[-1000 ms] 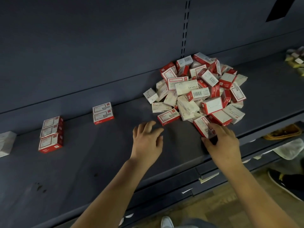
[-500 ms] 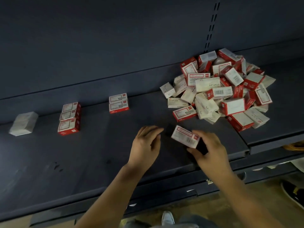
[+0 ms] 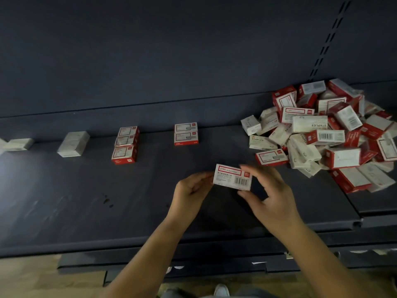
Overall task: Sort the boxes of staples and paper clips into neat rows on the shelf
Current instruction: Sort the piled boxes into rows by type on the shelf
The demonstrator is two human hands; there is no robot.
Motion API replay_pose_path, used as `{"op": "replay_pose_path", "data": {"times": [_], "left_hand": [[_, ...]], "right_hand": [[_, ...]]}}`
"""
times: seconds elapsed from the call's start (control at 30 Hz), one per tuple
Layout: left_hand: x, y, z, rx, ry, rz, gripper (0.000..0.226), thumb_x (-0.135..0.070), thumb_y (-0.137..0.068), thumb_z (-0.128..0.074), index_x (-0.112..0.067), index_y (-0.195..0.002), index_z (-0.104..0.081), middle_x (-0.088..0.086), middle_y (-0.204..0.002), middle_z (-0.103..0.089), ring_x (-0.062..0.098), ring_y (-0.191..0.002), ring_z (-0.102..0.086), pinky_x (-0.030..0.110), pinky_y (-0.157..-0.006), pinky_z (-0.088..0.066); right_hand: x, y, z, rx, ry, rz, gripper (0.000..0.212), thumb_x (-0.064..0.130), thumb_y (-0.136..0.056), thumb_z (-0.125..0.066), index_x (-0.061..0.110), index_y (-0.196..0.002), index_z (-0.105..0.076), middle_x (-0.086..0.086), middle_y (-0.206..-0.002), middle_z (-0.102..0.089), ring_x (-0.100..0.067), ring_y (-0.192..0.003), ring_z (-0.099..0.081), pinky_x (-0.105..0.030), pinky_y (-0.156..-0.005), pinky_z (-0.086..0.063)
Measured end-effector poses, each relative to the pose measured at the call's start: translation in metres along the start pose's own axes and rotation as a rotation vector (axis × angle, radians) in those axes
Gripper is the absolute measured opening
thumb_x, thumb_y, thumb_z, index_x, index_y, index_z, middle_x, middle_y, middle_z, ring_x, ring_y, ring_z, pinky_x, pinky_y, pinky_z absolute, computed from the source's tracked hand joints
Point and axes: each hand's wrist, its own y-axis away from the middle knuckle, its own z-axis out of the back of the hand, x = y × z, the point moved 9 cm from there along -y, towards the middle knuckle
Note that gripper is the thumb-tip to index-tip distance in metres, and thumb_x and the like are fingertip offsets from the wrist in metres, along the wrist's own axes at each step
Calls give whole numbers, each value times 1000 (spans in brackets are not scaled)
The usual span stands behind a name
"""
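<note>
A red-and-white staple box [image 3: 232, 177] with a barcode is held above the dark shelf [image 3: 86, 201] between both hands. My right hand [image 3: 269, 197] pinches its right end, and my left hand [image 3: 190, 191] grips its left end. A jumbled pile of boxes [image 3: 326, 134], red and white, lies at the right of the shelf. Along the back stand sorted boxes: a pair of red ones [image 3: 186, 134], a row of three red ones [image 3: 125, 144], a white box [image 3: 73, 144] and another white box [image 3: 18, 144].
The shelf's dark back panel [image 3: 171, 50] rises behind, with a slotted upright [image 3: 328, 39] at the right. A lower shelf edge [image 3: 193, 265] juts out under the front lip. My shoe [image 3: 221, 290] shows on the tan floor below.
My right hand drew a box out of the pile's front and carried it left. My left hand rose off the shelf and took hold of its other end. The view shifted left.
</note>
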Motion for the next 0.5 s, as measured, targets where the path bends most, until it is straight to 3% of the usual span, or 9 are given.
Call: {"op": "replay_pose_path", "data": {"times": [0.1, 0.17, 0.27, 0.33, 0.43, 0.5], "left_hand": [[0, 3, 1, 14, 164, 78, 18, -6, -87, -58, -17, -96, -68, -6, -96, -72, 8, -96, -66, 16, -79, -49], [1, 6, -3, 63, 244, 118, 18, -14, -84, -61, -15, -101, -67, 0, -101, -71, 13, -99, -65, 20, -82, -49], [1, 11, -18, 199, 292, 147, 43, -31, -83, -66, -9, -119, -59, 6, -113, -67, 19, -107, -62, 28, -90, -50], [0, 15, -28, 263, 334, 186, 61, -39, -77, -67, -6, -127, -52, 10, -115, -65, 24, -106, -63, 31, -88, -52], [-2, 13, -26, 190, 428, 254, 51, -24, -75, -71, -6, -120, -57, 11, -107, -68, 24, -98, -66, 29, -76, -54], [-3, 12, -21, 115, 518, 264, 40, -9, -73, -73, -4, -111, -61, 11, -99, -70, 25, -94, -67, 27, -72, -54]], "right_hand": [[1, -1, -2, 37, -22, -32, 57, 17, -69, -69, 24, -122, -48, 6, -111, -57, -10, -106, -50, -7, -91, -36], [1, -2, -9, 107, -43, -71, 66, 22, -69, -69, 33, -128, -41, 4, -115, -56, -13, -111, -50, -18, -94, -38], [3, 1, -21, 206, -90, -109, 79, 21, -71, -77, 45, -132, -33, 11, -116, -50, -16, -114, -48, -26, -94, -38], [4, 3, -25, 211, -126, -140, 75, 22, -71, -79, 45, -129, -38, 8, -117, -50, -14, -114, -49, -26, -94, -41], [0, 6, -24, 168, -216, -224, 60, 44, -66, -75, 45, -116, -42, 6, -115, -54, -9, -109, -54, -20, -90, -45], [-6, 8, -23, 155, -248, -286, 64, 56, -62, -67, 44, -118, -40, 6, -115, -56, -5, -109, -53, -16, -90, -44]]}}
